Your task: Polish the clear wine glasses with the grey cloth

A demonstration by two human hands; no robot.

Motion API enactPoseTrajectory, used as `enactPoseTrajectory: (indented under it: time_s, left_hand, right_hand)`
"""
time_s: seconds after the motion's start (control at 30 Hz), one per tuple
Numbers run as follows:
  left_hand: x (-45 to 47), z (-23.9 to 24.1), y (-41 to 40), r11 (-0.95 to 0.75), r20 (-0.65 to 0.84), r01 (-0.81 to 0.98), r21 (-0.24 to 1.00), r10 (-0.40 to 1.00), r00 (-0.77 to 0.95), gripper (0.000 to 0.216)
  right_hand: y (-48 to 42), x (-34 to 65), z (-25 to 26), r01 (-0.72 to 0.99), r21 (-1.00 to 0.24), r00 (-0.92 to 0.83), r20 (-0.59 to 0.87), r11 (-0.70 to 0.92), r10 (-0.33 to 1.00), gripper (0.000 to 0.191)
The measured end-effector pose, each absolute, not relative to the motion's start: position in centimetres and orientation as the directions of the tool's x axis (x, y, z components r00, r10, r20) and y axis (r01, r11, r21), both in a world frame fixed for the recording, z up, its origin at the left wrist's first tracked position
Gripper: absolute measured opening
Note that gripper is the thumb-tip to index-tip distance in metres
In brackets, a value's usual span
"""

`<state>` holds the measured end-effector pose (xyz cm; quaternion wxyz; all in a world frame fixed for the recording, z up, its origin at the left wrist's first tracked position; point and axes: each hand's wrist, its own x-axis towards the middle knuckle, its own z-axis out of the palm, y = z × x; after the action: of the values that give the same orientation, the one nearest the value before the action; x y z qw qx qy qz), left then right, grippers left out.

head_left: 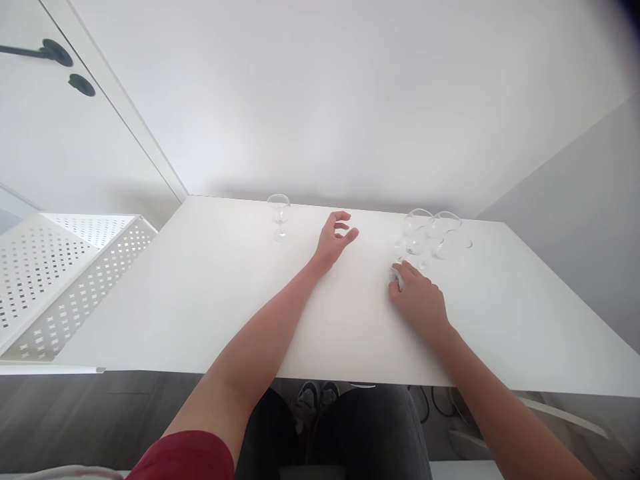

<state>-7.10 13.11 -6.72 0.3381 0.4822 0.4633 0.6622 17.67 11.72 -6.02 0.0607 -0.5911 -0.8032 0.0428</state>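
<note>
A white table (210, 300) stands against a white wall. A single clear stemmed glass (279, 215) stands upright near the far edge, left of centre. My left hand (334, 241) hovers just right of it, fingers curled and apart, holding nothing. A cluster of clear stemmed glasses (434, 233) sits at the far right. My right hand (417, 298) rests on the table in front of that cluster, fingers closed around the foot of a glass (396, 275) that is hard to make out.
A white perforated metal shelf (60, 273) stands to the left of the table. A door with a black handle (50, 52) is at the upper left. Below the near table edge are my legs, shoes and some cables on the floor.
</note>
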Motion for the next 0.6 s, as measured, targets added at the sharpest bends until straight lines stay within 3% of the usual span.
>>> enactPoseTrajectory:
  time_s: [0.47,0.6]
  left_hand:
    - [-7.2,-6.7,13.1,-0.330,0.310,-0.004,0.944,0.890,-0.335,0.040]
    - [-7.4,-6.4,12.8,-0.370,0.344,-0.013,0.929,0.877,-0.337,0.044]
  right_hand:
    - [11.6,17.3,-7.1,0.961,-0.153,-0.213,0.114,0.229,0.970,0.050]
    - [11.6,17.3,-7.2,0.956,-0.178,-0.207,0.154,0.233,0.966,0.049]
